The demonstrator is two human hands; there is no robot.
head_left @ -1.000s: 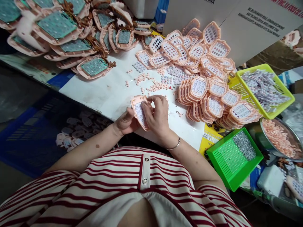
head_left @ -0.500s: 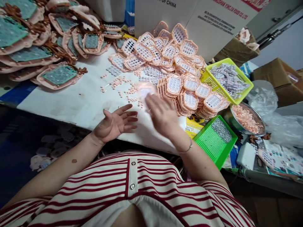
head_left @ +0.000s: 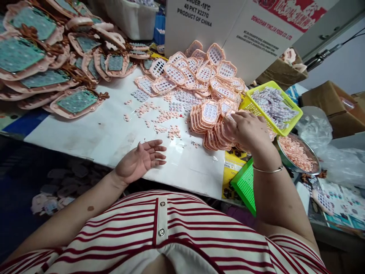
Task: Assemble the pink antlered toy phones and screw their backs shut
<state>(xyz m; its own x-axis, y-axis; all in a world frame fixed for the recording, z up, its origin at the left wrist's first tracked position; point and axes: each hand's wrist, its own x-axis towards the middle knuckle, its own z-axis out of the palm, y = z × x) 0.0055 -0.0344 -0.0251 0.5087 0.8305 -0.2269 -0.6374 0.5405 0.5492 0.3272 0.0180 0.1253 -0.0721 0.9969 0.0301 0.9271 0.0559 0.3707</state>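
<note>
My left hand (head_left: 144, 158) hovers over the front of the white tabletop, palm turned inward and fingers loosely stretched, holding nothing. At the right-hand stacks, my right hand (head_left: 247, 128) has its fingers bent down over a pink plastic keypad panel, mostly covered by the hand. Beside it stands a neat stack of pink keypad panels (head_left: 210, 112) with pale button sheets in their openings. Small pink buttons (head_left: 168, 116) lie scattered on the table between the hands. Behind them are grey-white button sheets (head_left: 184, 99) and a loose heap of pink panels (head_left: 175, 73).
Pink-framed parts with green circuit boards (head_left: 76, 102) pile up at left. To the right are a yellow basket (head_left: 295, 114) of white strips, a metal bowl (head_left: 316, 169) of pink pieces and a green tray (head_left: 243, 186). A large carton (head_left: 211, 36) stands behind.
My right hand has moved right, from above the scattered buttons to the panel stacks, carrying a pink panel. My left hand stays open in nearly the same place. The view has tilted slightly.
</note>
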